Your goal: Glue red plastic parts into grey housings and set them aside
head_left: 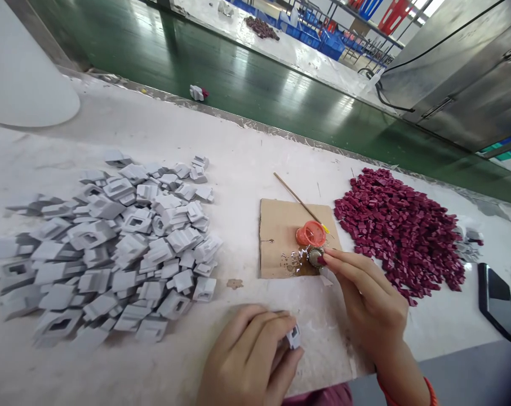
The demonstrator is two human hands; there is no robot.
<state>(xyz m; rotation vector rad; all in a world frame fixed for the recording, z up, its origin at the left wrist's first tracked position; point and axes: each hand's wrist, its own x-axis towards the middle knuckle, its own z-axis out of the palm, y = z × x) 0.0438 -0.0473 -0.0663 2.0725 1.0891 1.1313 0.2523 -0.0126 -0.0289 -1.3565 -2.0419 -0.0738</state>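
Observation:
Near the table's front edge my left hand [255, 352] is closed around a small grey plastic part [293, 336] with a rectangular opening. My right hand [367, 296] pinches a small maroon plastic piece [321, 260] between thumb and fingers. The piece is at the rim of a small crimped metal cap [314, 256], which seems to hold a shiny liquid. Cap and an orange-red cup [311, 233] sit on a flat piece of cardboard [276, 217] wet with dark drips. A thin wooden stick [297, 197] with a yellow tip lies behind, its tip beside the cup.
A heap of grey parts [128, 248] spreads over the left of the white table [238, 158]. To the right lies a pile of maroon pieces [401, 231], with a black phone-like object [497, 301] beyond it. A green conveyor belt [255, 90] carrying a grey-and-maroon part [198, 93] runs behind.

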